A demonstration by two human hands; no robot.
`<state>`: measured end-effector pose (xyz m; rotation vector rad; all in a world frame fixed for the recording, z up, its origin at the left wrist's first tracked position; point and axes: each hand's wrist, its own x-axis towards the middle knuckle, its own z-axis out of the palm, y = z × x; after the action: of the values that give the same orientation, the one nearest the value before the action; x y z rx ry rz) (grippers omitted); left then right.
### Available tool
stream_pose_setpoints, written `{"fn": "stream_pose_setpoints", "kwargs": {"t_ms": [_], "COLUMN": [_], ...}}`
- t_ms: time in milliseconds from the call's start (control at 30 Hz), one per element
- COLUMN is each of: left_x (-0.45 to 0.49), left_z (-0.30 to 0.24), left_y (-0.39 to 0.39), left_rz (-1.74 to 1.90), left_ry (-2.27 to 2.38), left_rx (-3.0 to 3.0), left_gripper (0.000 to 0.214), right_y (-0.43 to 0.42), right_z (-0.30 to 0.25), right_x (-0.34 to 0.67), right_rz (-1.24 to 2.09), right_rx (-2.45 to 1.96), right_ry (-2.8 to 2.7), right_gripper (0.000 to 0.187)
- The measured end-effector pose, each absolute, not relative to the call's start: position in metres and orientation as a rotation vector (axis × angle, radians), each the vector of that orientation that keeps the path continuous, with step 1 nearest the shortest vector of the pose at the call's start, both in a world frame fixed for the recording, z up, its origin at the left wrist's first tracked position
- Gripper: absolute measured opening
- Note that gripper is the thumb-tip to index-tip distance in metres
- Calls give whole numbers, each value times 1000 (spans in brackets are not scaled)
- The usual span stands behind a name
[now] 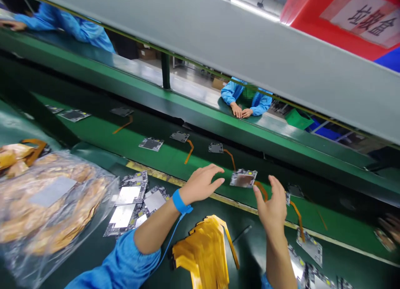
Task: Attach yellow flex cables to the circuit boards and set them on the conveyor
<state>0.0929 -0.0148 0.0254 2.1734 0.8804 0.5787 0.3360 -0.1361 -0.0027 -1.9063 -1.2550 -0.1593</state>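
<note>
A circuit board [243,179] with a silver shield lies on the green conveyor belt [200,164], between my two hands. An orange flex cable [261,190] runs from its right side. To the board's left, my left hand [203,182] hovers with thumb and fingers apart and nothing in it; a blue wrist strap [181,201] circles that wrist. My right hand [272,207] is also open, its thumb tip close to the cable; whether it touches I cannot tell. Below my hands, a pile of yellow-orange flex cables [203,253] rests on the dark green worktop.
Several boards, some with cables, lie along the belt. Stacked boards [128,203] sit left, beside a plastic bag [53,197] of cables; more boards [309,247] are at right. A grey shelf [200,34] holding a red bin [353,22] crosses above. Co-workers [246,97] sit opposite.
</note>
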Motion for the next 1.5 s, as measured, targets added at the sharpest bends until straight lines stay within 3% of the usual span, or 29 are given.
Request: {"fn": "stream_pose_setpoints", "kwargs": {"t_ms": [100, 267, 400, 533, 567, 700, 1000, 1067, 1200, 1267, 1500], "left_x": [91, 89, 82, 60, 52, 15, -53, -60, -58, -50, -28], "left_z": [23, 22, 23, 21, 19, 12, 0, 0, -1, -4, -20], "left_y": [-13, -10, -7, -3, -2, -2, 10, 21, 53, 71, 130], "left_rz": [536, 491, 491, 386, 337, 97, -27, -49, -85, -98, -170], "left_ry": [929, 943, 954, 1054, 1094, 1285, 1512, 1557, 1617, 1612, 1626], "left_rx": [2236, 2318, 2344, 2405, 2435, 2527, 2530, 2519, 2534, 2562, 2611], "left_gripper": [39, 35, 34, 38, 38, 36, 35, 35, 37, 38, 39], "right_y": [-134, -138, -139, -141, -142, -146, -148, -150, -157, -161, -160], "right_z": [-7, -4, 1, -5, -8, -21, -30, -28, -27, -31, -50], "right_x": [345, 319, 281, 244, 235, 206, 202, 202, 194, 188, 180], "right_rz": [-297, 175, 570, 730, 732, 720, 809, 793, 793, 803, 911], "right_rx": [-1969, -1897, -1702, -1679, -1679, -1649, -1602, -1604, -1527, -1498, -1520], "right_ry": [-1390, -1814, -2142, -2284, -2318, -2482, -2472, -2462, -2514, -2563, -2472], "right_gripper": [64, 33, 27, 13, 14, 52, 5, 7, 36, 41, 8]}}
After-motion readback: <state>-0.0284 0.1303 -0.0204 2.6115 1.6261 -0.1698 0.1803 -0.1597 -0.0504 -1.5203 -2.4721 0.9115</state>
